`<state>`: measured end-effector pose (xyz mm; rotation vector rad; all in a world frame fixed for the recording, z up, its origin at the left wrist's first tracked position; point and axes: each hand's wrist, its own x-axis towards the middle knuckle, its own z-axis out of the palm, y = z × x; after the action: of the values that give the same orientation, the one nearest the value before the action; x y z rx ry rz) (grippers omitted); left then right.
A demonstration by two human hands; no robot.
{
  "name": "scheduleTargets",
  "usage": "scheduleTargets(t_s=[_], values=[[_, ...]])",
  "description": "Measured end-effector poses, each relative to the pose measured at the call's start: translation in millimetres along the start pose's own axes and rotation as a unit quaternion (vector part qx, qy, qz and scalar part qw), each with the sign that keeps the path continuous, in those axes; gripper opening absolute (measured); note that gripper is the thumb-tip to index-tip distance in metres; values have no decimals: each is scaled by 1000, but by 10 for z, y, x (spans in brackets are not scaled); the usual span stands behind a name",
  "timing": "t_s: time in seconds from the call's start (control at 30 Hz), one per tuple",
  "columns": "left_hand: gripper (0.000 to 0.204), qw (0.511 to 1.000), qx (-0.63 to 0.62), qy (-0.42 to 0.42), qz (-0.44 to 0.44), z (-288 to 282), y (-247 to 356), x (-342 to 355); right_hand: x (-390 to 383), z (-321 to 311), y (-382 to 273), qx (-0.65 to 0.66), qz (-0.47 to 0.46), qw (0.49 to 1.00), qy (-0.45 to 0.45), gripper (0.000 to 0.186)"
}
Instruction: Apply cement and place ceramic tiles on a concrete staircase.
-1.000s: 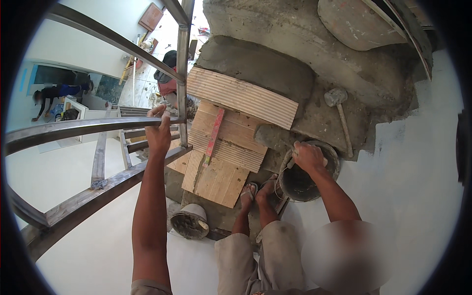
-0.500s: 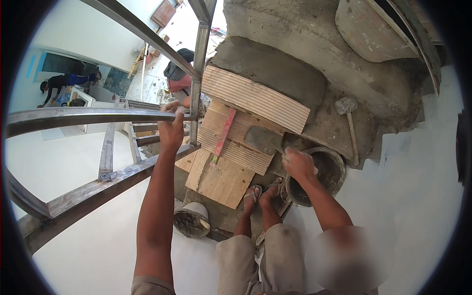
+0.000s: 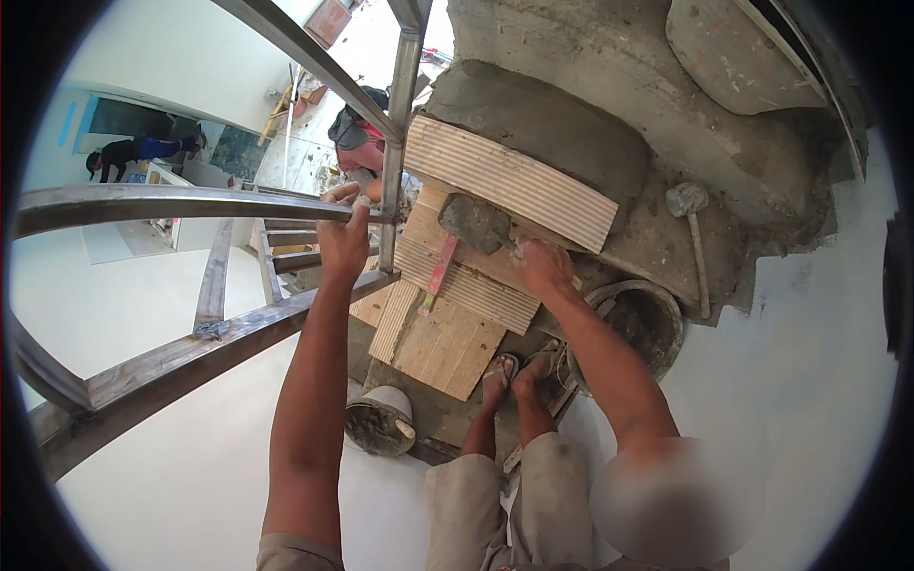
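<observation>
My left hand (image 3: 345, 230) is closed round the metal railing (image 3: 276, 204) at the left. In my right hand (image 3: 545, 266) is a trowel (image 3: 474, 223), its grey, mortar-smeared blade pointing left. The blade hovers over or rests on the stacked boards, covering the top end of a red spirit level (image 3: 440, 271); contact cannot be made out. Just beyond it lies a long ribbed tread board (image 3: 509, 181), bordering a patch of wet mortar (image 3: 543, 114). Below the level are more wood-look boards (image 3: 447, 347).
A black bucket (image 3: 674, 333) stands right of my feet, and a smaller bucket (image 3: 381, 419) with a handle in it at lower left. A mallet (image 3: 687, 200) lies on the rough concrete. One person crouches beyond the railing (image 3: 392, 171); another bends over at far left.
My right hand and the trowel have moved up and left, away from the bucket's rim to the red level's top end. My left hand keeps its hold on the railing; the view has shifted slightly.
</observation>
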<state>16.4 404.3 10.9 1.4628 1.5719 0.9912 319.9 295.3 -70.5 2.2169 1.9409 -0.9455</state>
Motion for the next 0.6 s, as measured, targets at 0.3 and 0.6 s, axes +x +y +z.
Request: scheduleTargets(t_s=[0.3,0.6], values=[[37,1000,10,-2,-30,21,55,-5,-397,-254,88,32,16,998,42,36],[36,1000,6,-4,-20,36,94,-17,-1055,-335,689,61,44,992,104,30]])
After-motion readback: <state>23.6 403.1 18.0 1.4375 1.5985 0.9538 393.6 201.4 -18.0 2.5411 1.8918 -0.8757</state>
